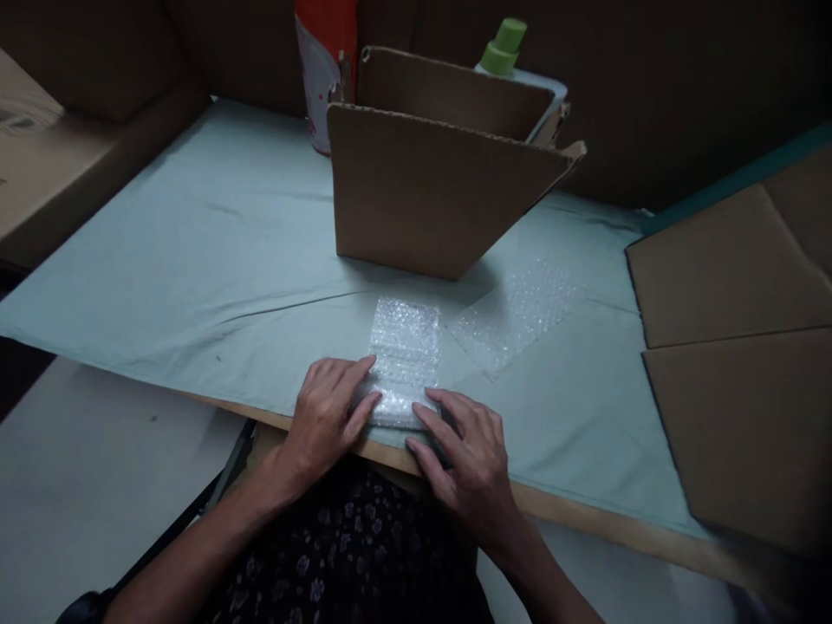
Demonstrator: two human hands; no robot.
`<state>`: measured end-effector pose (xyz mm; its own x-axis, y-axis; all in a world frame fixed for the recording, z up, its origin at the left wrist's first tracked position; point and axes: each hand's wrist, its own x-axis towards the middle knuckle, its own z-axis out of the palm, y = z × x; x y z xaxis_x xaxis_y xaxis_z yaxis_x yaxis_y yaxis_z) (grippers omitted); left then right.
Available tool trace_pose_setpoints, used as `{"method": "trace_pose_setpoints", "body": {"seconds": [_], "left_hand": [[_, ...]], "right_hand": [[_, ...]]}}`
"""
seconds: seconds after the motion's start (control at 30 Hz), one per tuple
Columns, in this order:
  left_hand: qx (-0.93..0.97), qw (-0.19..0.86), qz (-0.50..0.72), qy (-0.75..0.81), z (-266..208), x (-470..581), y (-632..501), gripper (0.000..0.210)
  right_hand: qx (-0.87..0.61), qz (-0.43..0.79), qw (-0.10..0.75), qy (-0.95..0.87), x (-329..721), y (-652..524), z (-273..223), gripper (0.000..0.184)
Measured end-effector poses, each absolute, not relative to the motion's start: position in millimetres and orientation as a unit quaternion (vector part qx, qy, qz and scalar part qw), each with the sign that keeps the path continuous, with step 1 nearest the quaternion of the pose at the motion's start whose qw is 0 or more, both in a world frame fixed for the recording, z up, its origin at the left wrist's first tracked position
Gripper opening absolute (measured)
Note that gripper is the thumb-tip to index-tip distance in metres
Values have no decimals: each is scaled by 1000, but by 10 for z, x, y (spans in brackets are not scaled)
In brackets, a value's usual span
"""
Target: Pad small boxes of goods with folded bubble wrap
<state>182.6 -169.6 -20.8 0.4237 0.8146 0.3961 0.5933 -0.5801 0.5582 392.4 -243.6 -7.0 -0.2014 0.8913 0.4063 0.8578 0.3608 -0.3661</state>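
A strip of clear bubble wrap (406,329) lies on the cloth near the table's front edge. Its near end is folded or rolled over into a thick band, and I cannot make out whether anything is inside. My left hand (331,405) grips the band's left end, thumb and forefinger on the plastic. At the right end, my right hand (464,442) has its fingertips on top of the band and its thumb at the near side. A second, flat sheet of bubble wrap (516,312) rests just beyond, to the right.
A tall open cardboard box (416,191) stands behind the bubble wrap. Behind it are a bottle with a green cap (507,45) and a red and white package (318,82). Large cardboard (734,416) borders the right side. A pale green cloth (162,260) covers the table.
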Motion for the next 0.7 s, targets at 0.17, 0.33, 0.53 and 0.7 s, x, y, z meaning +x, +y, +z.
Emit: {"method": "trace_pose_setpoints", "body": {"seconds": [0.17,0.33,0.53,0.7], "left_hand": [[831,218,337,384,-127,1734,-1716,47],[822,281,337,362,-44,1692,-1799,49],[831,146,322,429,-228,1910,-1521,36],[725,234,404,506,-137,1917,-1506,42]], "right_hand": [[-558,67,308,-768,3893,-2363,-88,23],[-556,144,343,-743,3916,-2364,-52,23],[-579,-7,270,-769,3878,-2347,-31,33],[-578,14,260,-774,3853,-2130,-63,26]]}}
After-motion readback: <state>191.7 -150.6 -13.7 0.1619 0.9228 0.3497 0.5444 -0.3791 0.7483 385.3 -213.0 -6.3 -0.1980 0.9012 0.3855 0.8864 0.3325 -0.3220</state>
